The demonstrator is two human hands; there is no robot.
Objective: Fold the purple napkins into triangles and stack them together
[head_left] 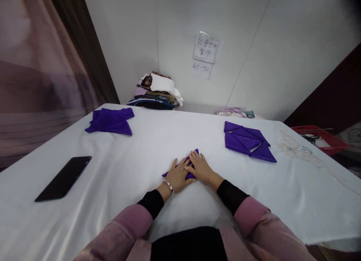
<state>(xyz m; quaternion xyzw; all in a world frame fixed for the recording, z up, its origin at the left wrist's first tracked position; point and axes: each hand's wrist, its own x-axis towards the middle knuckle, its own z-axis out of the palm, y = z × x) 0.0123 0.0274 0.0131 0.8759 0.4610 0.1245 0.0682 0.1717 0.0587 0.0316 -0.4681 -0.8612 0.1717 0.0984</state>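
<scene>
A small folded purple napkin (191, 175) lies on the white-covered table close in front of me, its pointed corners showing past my fingers. My left hand (178, 177) rests flat across it with fingers spread, a silver bracelet at the wrist. From the other side my right hand (201, 168) presses down on the napkin, fingers stretched out and its thumb touching the left hand. Most of the cloth is hidden beneath both palms. Neither hand grips anything.
More folded purple cloth (111, 121) lies at the back left, and another folded purple piece (245, 140) at the right. A black phone-like slab (64, 178) rests on the left. Piled fabrics (158, 91) stand by the wall; a red basket (334, 140) is beyond the right edge.
</scene>
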